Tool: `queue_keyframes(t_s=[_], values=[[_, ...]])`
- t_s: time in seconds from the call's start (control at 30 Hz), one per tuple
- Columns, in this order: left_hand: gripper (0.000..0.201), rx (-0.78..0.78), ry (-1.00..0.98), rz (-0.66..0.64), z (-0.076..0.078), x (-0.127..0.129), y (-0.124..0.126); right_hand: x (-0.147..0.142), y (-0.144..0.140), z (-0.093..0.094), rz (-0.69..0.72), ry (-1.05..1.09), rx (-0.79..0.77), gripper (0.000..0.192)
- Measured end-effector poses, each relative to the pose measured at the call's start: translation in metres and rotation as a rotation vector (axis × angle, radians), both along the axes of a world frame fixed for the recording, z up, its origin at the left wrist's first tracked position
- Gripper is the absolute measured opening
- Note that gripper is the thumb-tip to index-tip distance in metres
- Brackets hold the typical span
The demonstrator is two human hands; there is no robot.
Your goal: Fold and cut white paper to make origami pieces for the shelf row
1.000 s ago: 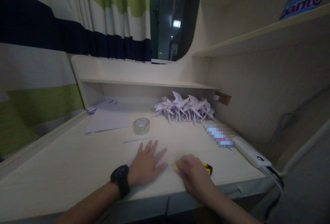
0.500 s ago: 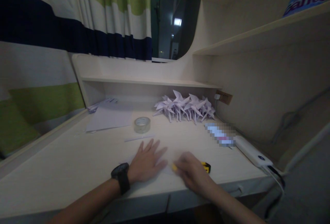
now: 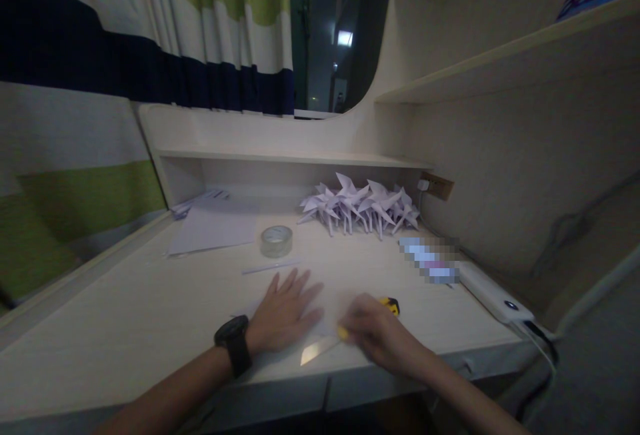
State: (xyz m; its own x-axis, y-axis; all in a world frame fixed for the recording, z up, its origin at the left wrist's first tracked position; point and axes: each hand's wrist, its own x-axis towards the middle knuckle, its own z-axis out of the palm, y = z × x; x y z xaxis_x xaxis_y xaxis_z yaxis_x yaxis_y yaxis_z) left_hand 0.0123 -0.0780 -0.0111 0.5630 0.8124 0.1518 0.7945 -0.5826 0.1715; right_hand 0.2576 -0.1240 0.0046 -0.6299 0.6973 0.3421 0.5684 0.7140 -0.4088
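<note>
My left hand (image 3: 287, 311), with a black watch on the wrist, lies flat with fingers spread on a sheet of white paper (image 3: 327, 321) at the desk's front. In my right hand (image 3: 370, 328) is a yellow and black utility knife (image 3: 391, 305), its long blade (image 3: 317, 349) extended toward the lower left, close to the paper. The right fingers are wrapped round the handle and slightly blurred. Beyond the left hand lie a thin white paper stick (image 3: 270, 267) and a roll of clear tape (image 3: 277, 241).
Several white paper pinwheels (image 3: 357, 205) stand bunched at the back. Paper sheets (image 3: 215, 225) lie at the back left. A phone (image 3: 427, 260), partly pixelated, and a white power bank or similar device (image 3: 495, 295) with cables lie at the right. A low shelf (image 3: 290, 157) overhangs the back.
My right hand has turned the knife, so its blade now shows pointing lower left and its handle end sits further left and up. The left hand stays in place.
</note>
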Motion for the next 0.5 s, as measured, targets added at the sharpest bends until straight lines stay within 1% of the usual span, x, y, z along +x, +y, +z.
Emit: queue_keyframes(t_s=[0.07, 0.13, 0.2, 0.27, 0.37, 0.43, 0.5], values=[[0.065, 0.009, -0.022, 0.007, 0.003, -0.003, 0.001, 0.001, 0.001, 0.002, 0.017, -0.004, -0.008, 0.017], [0.069, 0.023, -0.043, -0.012, 0.009, -0.009, 0.003, 0.003, 0.003, 0.005, 0.032, -0.019, -0.026, 0.016], [0.070, 0.025, -0.044, -0.072, 0.018, -0.017, 0.004, 0.005, 0.004, 0.008, 0.037, -0.038, -0.046, 0.016], [0.068, -0.005, -0.017, -0.161, 0.027, -0.026, 0.003, 0.007, 0.006, 0.010, 0.038, -0.053, -0.059, 0.016], [0.056, -0.056, 0.007, -0.251, 0.036, -0.033, -0.003, 0.010, 0.008, 0.009, 0.042, -0.057, -0.062, 0.016], [0.044, -0.065, 0.007, -0.265, 0.038, -0.034, -0.006, 0.010, 0.009, 0.007, 0.047, -0.052, -0.058, 0.016], [0.033, -0.042, 0.008, -0.249, 0.038, -0.033, -0.007, 0.011, 0.009, 0.007, 0.052, -0.055, -0.059, 0.018]])
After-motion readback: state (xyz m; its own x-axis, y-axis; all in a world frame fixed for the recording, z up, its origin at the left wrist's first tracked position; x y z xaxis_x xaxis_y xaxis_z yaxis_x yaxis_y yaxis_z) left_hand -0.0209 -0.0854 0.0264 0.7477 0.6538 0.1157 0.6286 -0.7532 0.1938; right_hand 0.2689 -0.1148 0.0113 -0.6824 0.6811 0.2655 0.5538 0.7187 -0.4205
